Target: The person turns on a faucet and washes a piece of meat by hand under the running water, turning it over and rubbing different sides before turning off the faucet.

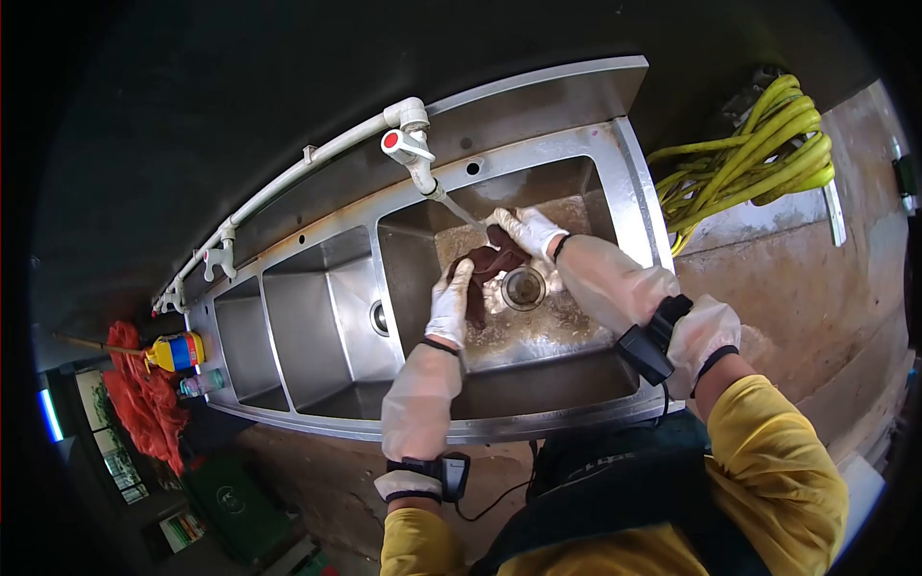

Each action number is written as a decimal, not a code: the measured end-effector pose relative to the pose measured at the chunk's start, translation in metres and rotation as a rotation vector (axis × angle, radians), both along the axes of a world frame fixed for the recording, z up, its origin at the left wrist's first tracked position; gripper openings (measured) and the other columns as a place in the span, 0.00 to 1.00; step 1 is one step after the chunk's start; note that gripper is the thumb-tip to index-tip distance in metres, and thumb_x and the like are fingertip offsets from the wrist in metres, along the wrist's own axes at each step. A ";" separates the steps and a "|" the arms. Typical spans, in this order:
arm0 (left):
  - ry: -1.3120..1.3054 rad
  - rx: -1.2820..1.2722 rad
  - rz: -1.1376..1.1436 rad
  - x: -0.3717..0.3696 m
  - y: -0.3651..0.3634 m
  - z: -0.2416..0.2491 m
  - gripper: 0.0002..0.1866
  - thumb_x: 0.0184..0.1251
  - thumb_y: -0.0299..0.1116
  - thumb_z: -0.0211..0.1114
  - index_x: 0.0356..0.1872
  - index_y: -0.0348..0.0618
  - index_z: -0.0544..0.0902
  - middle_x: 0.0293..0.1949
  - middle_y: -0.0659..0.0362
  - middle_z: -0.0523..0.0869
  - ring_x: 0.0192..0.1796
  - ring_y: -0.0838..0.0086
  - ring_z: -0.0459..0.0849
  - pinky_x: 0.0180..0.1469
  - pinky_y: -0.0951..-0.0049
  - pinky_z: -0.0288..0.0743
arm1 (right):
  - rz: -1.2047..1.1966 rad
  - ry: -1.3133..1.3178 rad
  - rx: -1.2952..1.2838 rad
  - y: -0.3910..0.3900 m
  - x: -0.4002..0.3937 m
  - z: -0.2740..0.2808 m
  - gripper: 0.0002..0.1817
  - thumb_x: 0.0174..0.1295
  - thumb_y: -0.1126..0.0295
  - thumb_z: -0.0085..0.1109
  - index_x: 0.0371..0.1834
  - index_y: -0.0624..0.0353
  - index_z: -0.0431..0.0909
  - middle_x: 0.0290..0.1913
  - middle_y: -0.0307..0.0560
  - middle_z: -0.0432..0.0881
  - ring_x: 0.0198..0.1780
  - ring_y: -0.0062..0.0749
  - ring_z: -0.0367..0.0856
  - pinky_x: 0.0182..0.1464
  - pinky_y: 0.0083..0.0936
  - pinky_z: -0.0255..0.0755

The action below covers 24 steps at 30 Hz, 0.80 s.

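Observation:
A dark maroon cloth (492, 263) is stretched between my hands in the right basin of a steel sink (533, 389). My left hand (448, 305), in a white glove, grips its left end with the thumb pressed on top. On the other side my right hand (528, 230), also gloved, has its fingers closed on the upper right part. Water runs from the white tap (420, 173) onto the cloth near my right fingers. Just right of the cloth lies the round drain (523, 288), with wet suds around it.
Two more basins (327, 317) lie to the left. A white pipe (288, 178) with taps runs along the wall. A coiled yellow hose (768, 154) hangs at the right. A yellow bottle (176, 352) stands at the sink's left end, beside red fabric (144, 403); a green bin (235, 504) is below.

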<state>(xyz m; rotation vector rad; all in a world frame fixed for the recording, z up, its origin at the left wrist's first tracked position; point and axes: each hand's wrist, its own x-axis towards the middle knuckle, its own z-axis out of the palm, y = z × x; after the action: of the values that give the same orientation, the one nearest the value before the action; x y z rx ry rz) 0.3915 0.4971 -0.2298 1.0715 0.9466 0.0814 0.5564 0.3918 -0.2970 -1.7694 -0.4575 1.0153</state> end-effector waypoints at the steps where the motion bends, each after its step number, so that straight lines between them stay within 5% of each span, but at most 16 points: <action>1: 0.027 -0.031 -0.052 -0.004 0.003 0.021 0.16 0.65 0.36 0.60 0.49 0.38 0.76 0.39 0.57 0.83 0.39 0.77 0.79 0.41 0.80 0.74 | -0.001 -0.011 0.111 -0.008 0.008 0.027 0.30 0.64 0.44 0.44 0.52 0.62 0.74 0.47 0.56 0.80 0.49 0.45 0.77 0.52 0.33 0.68; 2: 0.043 0.103 -0.073 -0.014 0.016 0.003 0.15 0.66 0.34 0.59 0.49 0.37 0.76 0.40 0.57 0.82 0.40 0.76 0.80 0.43 0.79 0.74 | -0.025 -0.081 0.046 -0.006 0.017 0.025 0.24 0.65 0.52 0.49 0.47 0.64 0.77 0.41 0.53 0.82 0.41 0.39 0.79 0.47 0.30 0.69; 5: 0.115 0.268 -0.205 -0.025 0.030 -0.012 0.19 0.62 0.28 0.62 0.53 0.34 0.72 0.45 0.55 0.81 0.47 0.73 0.78 0.52 0.75 0.71 | -0.043 0.004 0.173 -0.009 0.016 0.045 0.23 0.64 0.52 0.50 0.42 0.65 0.78 0.36 0.50 0.82 0.38 0.32 0.78 0.45 0.29 0.70; 7: 0.065 0.354 -0.422 -0.018 0.025 -0.002 0.25 0.58 0.27 0.65 0.57 0.34 0.70 0.50 0.53 0.78 0.52 0.71 0.76 0.57 0.74 0.69 | 0.037 0.097 0.277 0.000 0.009 0.047 0.22 0.64 0.53 0.50 0.42 0.63 0.78 0.36 0.50 0.82 0.38 0.32 0.78 0.45 0.30 0.70; 8: -0.066 0.634 -0.446 -0.008 0.018 -0.001 0.37 0.52 0.26 0.70 0.64 0.35 0.62 0.58 0.51 0.72 0.61 0.68 0.69 0.64 0.73 0.60 | 0.085 0.104 0.150 0.005 0.005 0.045 0.21 0.64 0.52 0.50 0.43 0.61 0.79 0.37 0.50 0.82 0.39 0.32 0.77 0.47 0.30 0.69; 9: -0.157 0.563 -0.455 0.006 0.009 0.016 0.44 0.48 0.26 0.73 0.67 0.36 0.57 0.63 0.50 0.66 0.66 0.66 0.62 0.68 0.72 0.53 | 0.129 0.000 0.080 0.009 -0.001 0.041 0.22 0.63 0.51 0.50 0.43 0.60 0.79 0.37 0.50 0.82 0.40 0.33 0.77 0.48 0.30 0.68; 11: -0.260 0.333 -0.376 0.020 0.007 0.013 0.45 0.46 0.24 0.73 0.66 0.36 0.57 0.61 0.52 0.68 0.64 0.67 0.66 0.66 0.73 0.58 | 0.213 -0.210 -0.062 0.014 -0.011 0.034 0.24 0.62 0.48 0.51 0.43 0.59 0.79 0.38 0.50 0.82 0.43 0.33 0.77 0.50 0.29 0.67; 13: -0.249 0.094 -0.363 0.027 0.017 0.011 0.43 0.46 0.22 0.72 0.65 0.35 0.58 0.61 0.54 0.69 0.59 0.70 0.71 0.61 0.75 0.65 | 0.277 0.000 0.060 0.007 -0.003 0.066 0.16 0.60 0.60 0.58 0.46 0.59 0.79 0.38 0.44 0.83 0.40 0.24 0.76 0.47 0.23 0.69; 16: -0.117 0.247 -0.457 0.032 0.022 0.011 0.28 0.51 0.22 0.69 0.57 0.35 0.71 0.50 0.57 0.78 0.48 0.76 0.77 0.52 0.78 0.71 | 0.356 -0.003 0.140 -0.001 0.007 0.084 0.16 0.54 0.72 0.62 0.47 0.61 0.78 0.40 0.42 0.83 0.41 0.24 0.77 0.49 0.21 0.70; 18: -0.021 0.246 -0.423 0.036 0.017 0.026 0.17 0.54 0.25 0.68 0.46 0.35 0.80 0.39 0.60 0.84 0.43 0.78 0.79 0.48 0.78 0.72 | 0.305 -0.099 0.191 -0.003 0.014 0.081 0.16 0.55 0.72 0.62 0.47 0.62 0.78 0.41 0.42 0.83 0.41 0.24 0.78 0.49 0.21 0.70; 20: -0.112 0.266 -0.353 0.039 0.017 0.028 0.16 0.54 0.25 0.68 0.45 0.35 0.80 0.39 0.60 0.84 0.41 0.78 0.79 0.47 0.78 0.72 | 0.284 -0.077 0.238 -0.003 0.023 0.067 0.15 0.55 0.70 0.62 0.45 0.63 0.78 0.40 0.47 0.83 0.41 0.26 0.78 0.48 0.23 0.70; 23: -0.164 0.451 -0.342 0.044 0.026 0.023 0.14 0.55 0.27 0.68 0.43 0.35 0.81 0.38 0.60 0.84 0.40 0.79 0.79 0.47 0.78 0.72 | 0.341 -0.258 -0.231 -0.005 0.033 0.109 0.15 0.56 0.66 0.62 0.43 0.64 0.79 0.39 0.52 0.83 0.40 0.29 0.78 0.47 0.25 0.69; 24: -0.124 0.447 -0.311 0.045 0.029 0.030 0.14 0.55 0.28 0.68 0.43 0.35 0.81 0.38 0.60 0.84 0.40 0.79 0.79 0.47 0.78 0.72 | 0.318 -0.315 -0.197 -0.006 0.036 0.104 0.18 0.55 0.61 0.63 0.43 0.63 0.79 0.37 0.54 0.82 0.40 0.30 0.79 0.46 0.26 0.69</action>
<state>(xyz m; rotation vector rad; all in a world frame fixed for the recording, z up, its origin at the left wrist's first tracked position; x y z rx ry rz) 0.4363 0.5263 -0.1999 1.5977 0.6535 0.1044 0.5920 0.3862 -0.1927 -2.0895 -0.8842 1.0279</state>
